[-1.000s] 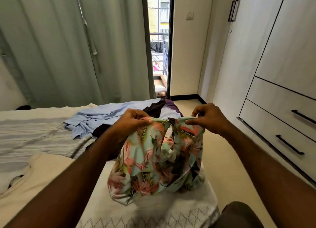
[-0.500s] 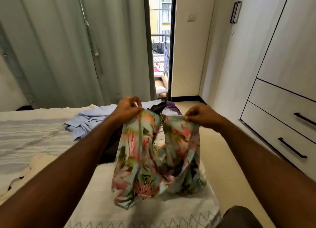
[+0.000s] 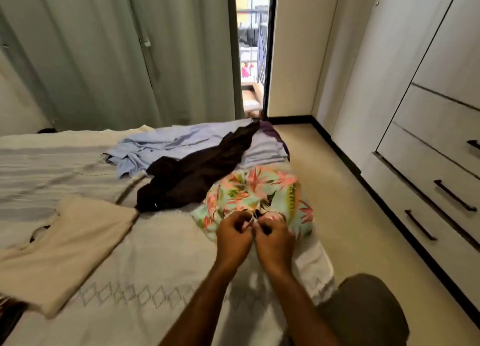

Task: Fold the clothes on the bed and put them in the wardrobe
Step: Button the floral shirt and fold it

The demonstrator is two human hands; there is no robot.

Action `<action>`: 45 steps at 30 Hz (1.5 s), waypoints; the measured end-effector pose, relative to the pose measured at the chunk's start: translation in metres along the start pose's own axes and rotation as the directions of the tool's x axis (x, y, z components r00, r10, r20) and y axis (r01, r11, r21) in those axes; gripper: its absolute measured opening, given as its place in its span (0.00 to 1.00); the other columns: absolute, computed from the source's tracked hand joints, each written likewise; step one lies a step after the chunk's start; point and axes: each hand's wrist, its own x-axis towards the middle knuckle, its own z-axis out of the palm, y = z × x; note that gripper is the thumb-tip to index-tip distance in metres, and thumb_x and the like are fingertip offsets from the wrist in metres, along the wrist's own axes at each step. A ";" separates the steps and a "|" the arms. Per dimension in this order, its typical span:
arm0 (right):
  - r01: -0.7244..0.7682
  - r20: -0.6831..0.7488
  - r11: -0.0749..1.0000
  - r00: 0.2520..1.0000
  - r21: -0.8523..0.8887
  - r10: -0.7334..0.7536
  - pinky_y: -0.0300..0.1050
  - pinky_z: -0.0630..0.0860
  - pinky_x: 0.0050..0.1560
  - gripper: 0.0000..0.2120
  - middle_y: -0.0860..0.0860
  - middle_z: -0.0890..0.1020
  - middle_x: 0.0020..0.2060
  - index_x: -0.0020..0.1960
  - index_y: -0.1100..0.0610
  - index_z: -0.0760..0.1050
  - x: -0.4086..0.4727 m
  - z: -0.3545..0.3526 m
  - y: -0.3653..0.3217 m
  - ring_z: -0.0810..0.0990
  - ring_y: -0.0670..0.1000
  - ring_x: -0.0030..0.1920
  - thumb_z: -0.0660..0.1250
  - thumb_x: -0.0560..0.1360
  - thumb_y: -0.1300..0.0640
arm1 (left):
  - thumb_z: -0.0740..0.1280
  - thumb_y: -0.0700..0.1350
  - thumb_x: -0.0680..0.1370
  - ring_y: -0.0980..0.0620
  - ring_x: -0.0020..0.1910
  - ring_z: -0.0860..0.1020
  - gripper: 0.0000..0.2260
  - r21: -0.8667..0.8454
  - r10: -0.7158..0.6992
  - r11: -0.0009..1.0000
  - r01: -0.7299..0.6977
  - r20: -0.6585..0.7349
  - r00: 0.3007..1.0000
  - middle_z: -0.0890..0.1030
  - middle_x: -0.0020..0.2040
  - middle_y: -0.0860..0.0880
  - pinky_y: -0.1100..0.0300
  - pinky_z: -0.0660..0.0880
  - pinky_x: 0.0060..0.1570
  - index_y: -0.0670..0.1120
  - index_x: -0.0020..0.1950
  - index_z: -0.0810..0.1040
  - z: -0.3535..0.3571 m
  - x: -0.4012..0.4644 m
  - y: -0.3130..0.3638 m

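A floral garment (image 3: 254, 192) in mint, pink and green lies bunched on the bed (image 3: 145, 262) near its right edge. My left hand (image 3: 233, 235) and my right hand (image 3: 274, 239) sit side by side at its near edge, each pinching the fabric with curled fingers. Behind it lie a dark brown garment (image 3: 197, 171) and a light blue shirt (image 3: 161, 148). A cream garment (image 3: 59, 252) is spread at the left. The wardrobe (image 3: 436, 127) stands along the right wall with its doors and drawers closed.
A strip of beige floor (image 3: 335, 205) runs between bed and wardrobe. Green curtains (image 3: 117, 54) hang behind the bed, beside an open balcony door (image 3: 253, 60). My knee (image 3: 363, 312) shows at the lower right.
The floral garment, held up in the air before, has come down onto the bed. My hands dropped with it and moved close together at its near edge. The view tilted downward.
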 end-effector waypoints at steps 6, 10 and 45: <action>-0.089 0.060 0.977 0.995 0.194 0.078 0.41 0.76 0.46 0.02 0.49 0.83 0.42 0.48 0.55 0.81 -0.025 -0.004 0.034 0.81 0.49 0.45 0.70 0.79 0.60 | 0.68 0.35 0.80 0.53 0.51 0.84 0.11 -0.205 -0.222 0.959 0.198 -0.103 0.970 0.86 0.50 0.51 0.56 0.82 0.52 0.46 0.58 0.84 -0.001 -0.036 -0.018; -0.111 0.161 0.963 0.984 0.243 0.073 0.50 0.80 0.50 0.03 0.56 0.83 0.43 0.46 0.60 0.79 -0.028 -0.006 0.038 0.82 0.53 0.46 0.70 0.78 0.62 | 0.73 0.34 0.76 0.51 0.49 0.85 0.11 -0.188 -0.228 0.961 0.201 -0.132 0.965 0.86 0.48 0.48 0.59 0.82 0.48 0.47 0.54 0.83 0.000 -0.047 -0.018; -0.186 0.141 0.869 0.981 0.458 0.135 0.52 0.83 0.51 0.06 0.51 0.86 0.43 0.47 0.49 0.83 -0.033 -0.016 0.052 0.85 0.52 0.48 0.73 0.76 0.60 | 0.70 0.35 0.79 0.45 0.42 0.83 0.11 -0.100 0.035 0.994 -0.033 0.021 0.999 0.83 0.40 0.45 0.50 0.82 0.42 0.51 0.53 0.79 0.000 -0.063 -0.017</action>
